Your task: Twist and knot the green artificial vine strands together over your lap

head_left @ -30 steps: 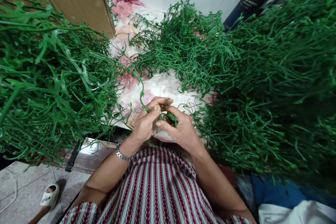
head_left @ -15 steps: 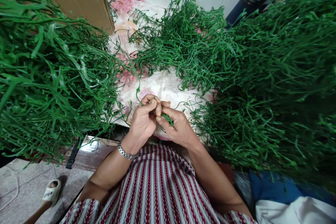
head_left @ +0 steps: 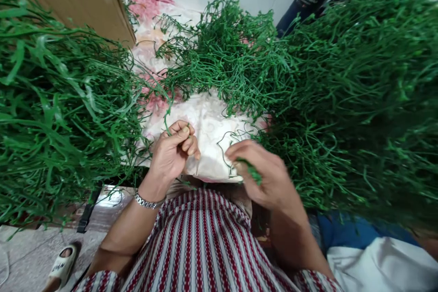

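Observation:
My left hand (head_left: pixel 171 150), with a metal watch at its wrist, pinches a thin green stem (head_left: pixel 166 118) between thumb and forefinger; the stem curves up and away from the fingers toward the left heap. To the right, my right hand (head_left: pixel 265 169) is closed round a small green bunch (head_left: pixel 253 174) of what look like plastic stems, and motion blurs its fingers. A dark, thin strand (head_left: pixel 222 150) lies on the cloth beside its fingertips. The two hands are apart, with the pale floral cloth (head_left: pixel 207 114) between them.
Large heaps of green stems rise at the left (head_left: pixel 51 114) and right (head_left: pixel 359 123), with a smaller pile (head_left: pixel 236 59) behind. A cardboard box (head_left: pixel 75 0) and a dark blue cylinder (head_left: pixel 304 0) stand at the back. A slippered foot (head_left: pixel 63 264) shows lower left.
My hands have come apart from each other. The right hand has moved right with the green bunch, while the left still pinches the stem. The whole view has shifted slightly.

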The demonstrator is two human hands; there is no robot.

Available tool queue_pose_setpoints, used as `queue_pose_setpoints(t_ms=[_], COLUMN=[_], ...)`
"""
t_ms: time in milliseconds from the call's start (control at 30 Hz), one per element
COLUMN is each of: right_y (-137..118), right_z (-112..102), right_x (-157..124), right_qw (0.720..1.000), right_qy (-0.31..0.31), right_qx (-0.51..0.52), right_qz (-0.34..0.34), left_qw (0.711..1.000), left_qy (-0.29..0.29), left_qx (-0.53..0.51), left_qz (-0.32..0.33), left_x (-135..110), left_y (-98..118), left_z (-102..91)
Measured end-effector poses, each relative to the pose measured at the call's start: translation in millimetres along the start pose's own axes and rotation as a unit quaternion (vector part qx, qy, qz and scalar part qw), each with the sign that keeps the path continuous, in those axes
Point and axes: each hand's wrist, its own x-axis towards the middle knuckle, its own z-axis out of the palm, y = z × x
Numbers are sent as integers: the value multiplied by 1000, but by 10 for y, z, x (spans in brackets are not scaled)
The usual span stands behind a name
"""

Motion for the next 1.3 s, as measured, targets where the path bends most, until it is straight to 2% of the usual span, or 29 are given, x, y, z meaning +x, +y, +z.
queue_pose_setpoints(t_ms=[33, 67, 100, 133, 167, 200, 233, 300, 367, 433, 600, 667, 767, 867, 933, 1000, 1067, 1133, 1233, 1267, 1300], right_y=[1, 21, 62, 122, 197, 281, 365, 505, 572, 557, 327, 239, 159, 164, 221, 298, 350, 326, 116, 15, -89], right_z=[-139, -272, -390, -482, -544, -574, -577, -536, -498, -511, -708, -776, -812, -764, -717, -694, -711, -753, -776, -758, -723], right_x=[-56, -113, -165, -211, -246, -270, -285, -296, -301, -314, -359, -370, -366, -335, -305, -281, -282, -316, -412, -446, -474], right_qw=[995, 975, 937, 887, 841, 807, 795, 818, 845, 862, 873, 887, 911, 926, 911, 865, 815, 782, 745, 743, 746], right_qy=[44, 98, 162, 212, 230, 217, 175, 76, 34, 32, 29, 24, 86, 233, 365, 486, 568, 614, 666, 666, 658], right_qx=[-86, -194, -300, -394, -469, -521, -545, -528, -490, -462, -447, -427, -377, -269, -151, -39, 24, 41, -26, -66, -100], right_qz=[16, 43, 73, 113, 143, 173, 202, 213, 211, 207, 195, 176, 146, 125, 118, 116, 111, 96, 26, 13, 29], left_qw=[1000, 1000, 1000, 1000, 1000, 1000, 1000, 1000, 1000, 999, 999, 998, 998, 997, 997, 997, 997, 996, 995, 993, 992], left_qy=[1, 2, 3, 4, 4, 3, 1, -3, -7, -9, -4, 0, 8, 7, 5, 3, 6, 8, 13, 16, 19], left_qx=[5, 8, 12, 16, 18, 19, 20, 21, 23, 29, 50, 58, 64, 70, 75, 79, 82, 87, 103, 112, 123], left_qz=[-7, -11, -12, -12, -12, -12, -12, -13, -13, -13, -5, 4, 11, 9, 8, 5, 0, -3, 10, 17, 25], left_x=[-14, -25, -33, -38, -40, -38, -36, -31, -33, -45, -99, -118, -137, -148, -158, -171, -187, -202, -219, -221, -223], left_y=[-35, -67, -94, -114, -129, -138, -145, -155, -165, -176, -184, -177, -171, -184, -201, -220, -236, -250, -270, -279, -289], left_z=[3, 4, 3, 1, -2, -5, -8, -7, 1, 15, 45, 52, 57, 52, 45, 36, 30, 30, 44, 50, 57])
